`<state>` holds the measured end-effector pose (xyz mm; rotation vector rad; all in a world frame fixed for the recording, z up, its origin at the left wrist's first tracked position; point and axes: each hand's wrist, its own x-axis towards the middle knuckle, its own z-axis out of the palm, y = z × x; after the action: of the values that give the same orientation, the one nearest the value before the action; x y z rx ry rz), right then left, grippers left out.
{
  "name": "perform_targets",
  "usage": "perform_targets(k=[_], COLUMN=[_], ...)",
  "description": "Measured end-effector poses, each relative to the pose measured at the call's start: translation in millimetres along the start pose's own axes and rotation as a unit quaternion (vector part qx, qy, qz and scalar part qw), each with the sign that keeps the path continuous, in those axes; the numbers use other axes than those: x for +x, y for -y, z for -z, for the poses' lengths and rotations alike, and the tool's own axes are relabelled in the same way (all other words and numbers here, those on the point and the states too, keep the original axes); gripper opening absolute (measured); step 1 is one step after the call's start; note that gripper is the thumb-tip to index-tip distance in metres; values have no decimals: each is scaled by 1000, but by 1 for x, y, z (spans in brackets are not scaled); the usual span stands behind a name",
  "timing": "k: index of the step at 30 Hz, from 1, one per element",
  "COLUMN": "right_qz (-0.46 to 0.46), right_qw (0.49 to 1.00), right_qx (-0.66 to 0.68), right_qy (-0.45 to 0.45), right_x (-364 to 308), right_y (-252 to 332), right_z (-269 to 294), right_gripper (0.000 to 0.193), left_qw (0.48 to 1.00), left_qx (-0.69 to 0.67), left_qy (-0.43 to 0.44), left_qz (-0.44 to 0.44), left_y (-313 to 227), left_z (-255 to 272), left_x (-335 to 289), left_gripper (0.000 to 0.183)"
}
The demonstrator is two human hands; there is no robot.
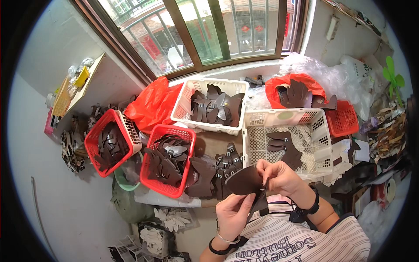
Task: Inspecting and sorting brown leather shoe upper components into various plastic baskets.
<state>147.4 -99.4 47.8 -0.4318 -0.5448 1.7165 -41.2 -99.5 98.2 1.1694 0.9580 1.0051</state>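
At five o'clock in the view, the left hand (232, 218) and right hand (283, 178) pinched a dark brown piece (242, 180) by its edges, fingers closed. Lettering (279, 248) crossed the striped shirt (325, 238), five o'clock from the piece. At two, the white basket's (324, 144) lattice floor showed around dark cutouts (289, 150); the red basket's rim (168, 191) stood apart, between nine and ten.

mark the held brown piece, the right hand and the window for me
Held brown piece (242, 180): head view, middle of its wide flat face
Right hand (281, 178): head view, back of the hand
Window (182, 37): head view, brown upright between panes
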Motion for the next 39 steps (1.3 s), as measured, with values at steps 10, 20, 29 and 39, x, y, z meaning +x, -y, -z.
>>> perform_targets(k=[10,20,29,39], right_qz=[-16,48,161,135], right_qw=[1000,984,947,968], right_qx=[19,-171,-254,-170], right_qy=[13,-23,-113,-124], right_x=[-5,-6,-11,-11], right_y=[3,15,1,-1], right_z=[5,-11,-29,-40], right_gripper=[17,19,24,25], left_qw=[999,995,995,998], left_qx=[37,86,92,-57], left_qy=[23,48,43,9], left_qz=[-5,11,-24,1], left_y=[-4,-12,-12,-5], left_z=[-5,-3,-12,-14], left_x=[1,9,11,4], left_gripper=[14,10,20,17])
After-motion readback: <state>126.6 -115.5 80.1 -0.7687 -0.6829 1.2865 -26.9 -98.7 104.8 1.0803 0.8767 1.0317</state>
